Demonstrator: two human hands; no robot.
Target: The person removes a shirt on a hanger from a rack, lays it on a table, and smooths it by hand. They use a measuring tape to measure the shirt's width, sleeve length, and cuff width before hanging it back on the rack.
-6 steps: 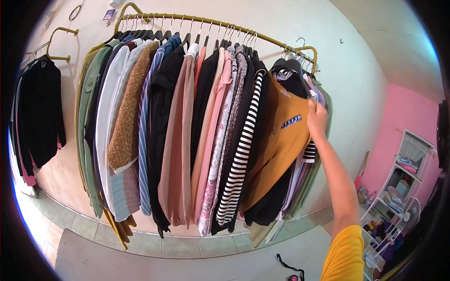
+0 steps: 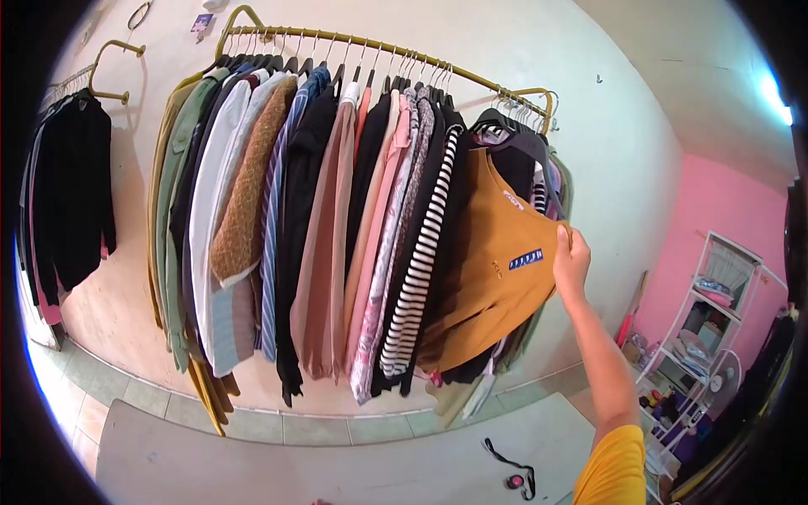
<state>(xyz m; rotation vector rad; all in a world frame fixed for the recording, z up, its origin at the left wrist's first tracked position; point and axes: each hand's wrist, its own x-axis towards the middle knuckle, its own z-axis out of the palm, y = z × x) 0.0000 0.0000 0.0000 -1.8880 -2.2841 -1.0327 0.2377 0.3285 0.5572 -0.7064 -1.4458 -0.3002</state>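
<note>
My right hand [image 2: 571, 263] is closed on the shoulder edge of a mustard-yellow top [image 2: 497, 278], pulling it out sideways. The top has a dark blue label with white marks on its chest and a pale tag at the neckline. Just above my hand, a black hanger [image 2: 532, 147] slants down toward that shoulder, with dark and striped clothes behind it. Left of the top hangs a black-and-white striped garment [image 2: 421, 261]. No part of my left hand can be made out.
A gold wall rail [image 2: 370, 52] carries many garments on black hangers. At far left is a second rail with dark clothes [image 2: 76, 194]. Below stands a pale table [image 2: 252, 463] with a black strap [image 2: 509, 461] on it. White shelves [image 2: 703, 290] and a fan [image 2: 720, 379] stand at right.
My right hand has moved down with the mustard top's shoulder, which now sits lower and farther from the hanger. More of the top's front shows. The view has shifted slightly.
</note>
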